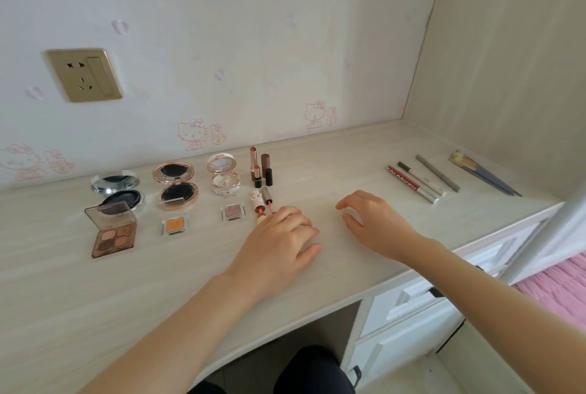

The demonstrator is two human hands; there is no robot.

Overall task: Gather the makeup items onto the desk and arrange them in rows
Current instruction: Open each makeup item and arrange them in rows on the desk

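The makeup items lie on the pale bench (158, 282) in two groups. On the left there are two rows. In the far row, close to the wall, stand a silver compact (117, 190), a rose-gold compact (176, 186) and a white flowered compact (223, 178), all open, and then a tight cluster of lipsticks (261, 168) which is hard to count. In the near row are a brown eyeshadow palette (112, 230) whose raised lid hides part of the silver compact, an orange eyeshadow pan (174, 224), a pink glitter pan (233, 212) and two lip gloss tubes (263, 203) lying side by side. The left hand (282, 235) lies palm down just beside these tubes and its fingertips cover their near ends. Its grip is lightly curved, and I cannot tell if it pinches a tube or only touches it. The right hand (374, 222) rests on the bare bench, apart from every item, with a loose, half-curled grip that holds nothing. On the far right lie a red tube (402, 177) with white letters I cannot read fully, a white pen (425, 182), a grey pencil (439, 174) and a bundle of brushes (482, 173). A blurred white post (551, 235) cuts off the drawers (412, 301) at the right edge.
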